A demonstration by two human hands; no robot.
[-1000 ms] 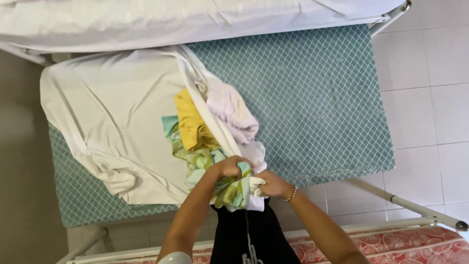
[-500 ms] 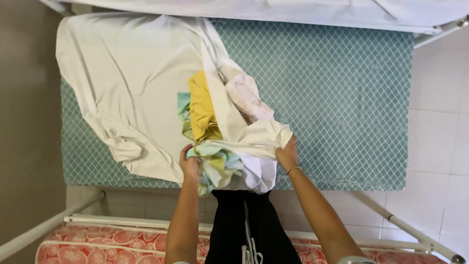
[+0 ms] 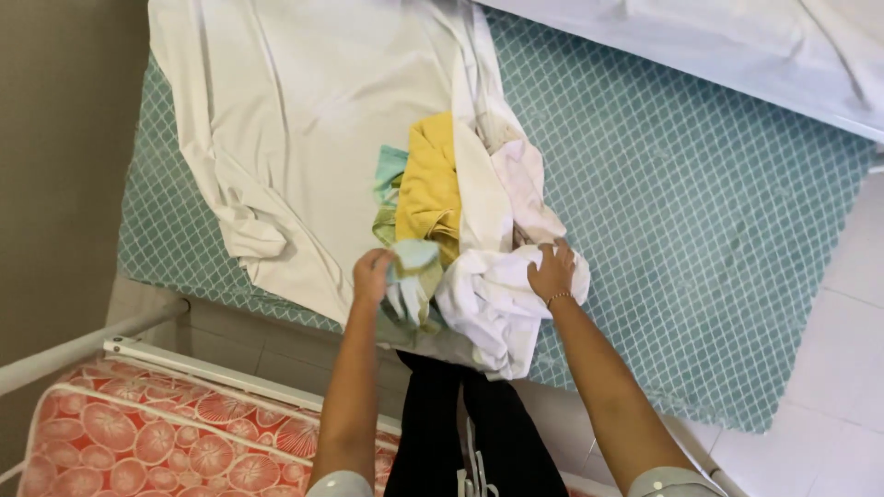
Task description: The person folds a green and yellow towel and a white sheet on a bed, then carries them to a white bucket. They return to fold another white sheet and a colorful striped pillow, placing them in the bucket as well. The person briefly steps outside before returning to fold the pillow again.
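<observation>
A pile of laundry lies on a teal quilted mattress: a yellow cloth, pale green and mint pieces, and white garments. My left hand is closed around a pale mint-and-white cloth at the pile's near edge. My right hand rests with fingers spread on the bunched white garment at the near right of the pile. A large white sheet spreads over the left part of the mattress, under the pile.
A second bed with white bedding lies along the far right. A white metal bed frame and a red floral mattress sit at the near left. Tiled floor is at the right, a beige wall at the left.
The view has swung so the mattress sits at an angle. My left hand has drawn the mint cloth out of the pile's near edge; my right hand stays on the white garment.
</observation>
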